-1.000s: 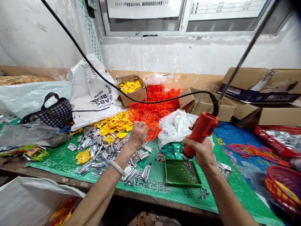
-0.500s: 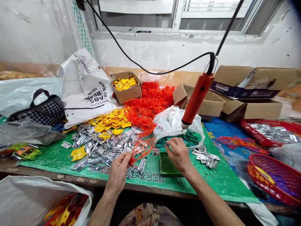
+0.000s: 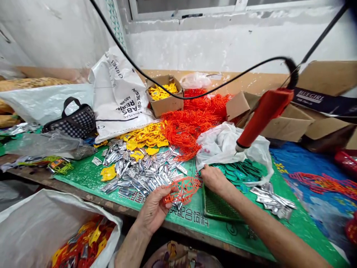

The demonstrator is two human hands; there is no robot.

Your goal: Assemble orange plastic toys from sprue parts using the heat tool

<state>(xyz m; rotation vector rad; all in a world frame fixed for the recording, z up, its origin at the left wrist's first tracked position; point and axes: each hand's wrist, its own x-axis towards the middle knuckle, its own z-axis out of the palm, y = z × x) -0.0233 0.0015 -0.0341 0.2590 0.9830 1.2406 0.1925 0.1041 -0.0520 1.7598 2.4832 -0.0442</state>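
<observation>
An orange plastic lattice frame is held by its left end in my left hand, pinched between thumb and fingers above the front of the table. My right hand is over the far left edge of a green mesh tray, close to the frame's right end. Its fingers are bent together, and whatever is in them is too hidden to make out. Behind it, dark green plastic pieces spill from a white plastic bag. A red electric screwdriver hangs tilted over the bag.
Silver metallic pieces, yellow plastic parts and tangled orange frames are heaped across the table. More silver pieces lie right of the tray. A white sack stands open at front left; cardboard boxes stand behind.
The view has turned right-down, shifting the scene. My right hand has moved left from above the tray to its far left edge, near the orange frame. My left hand still holds the frame.
</observation>
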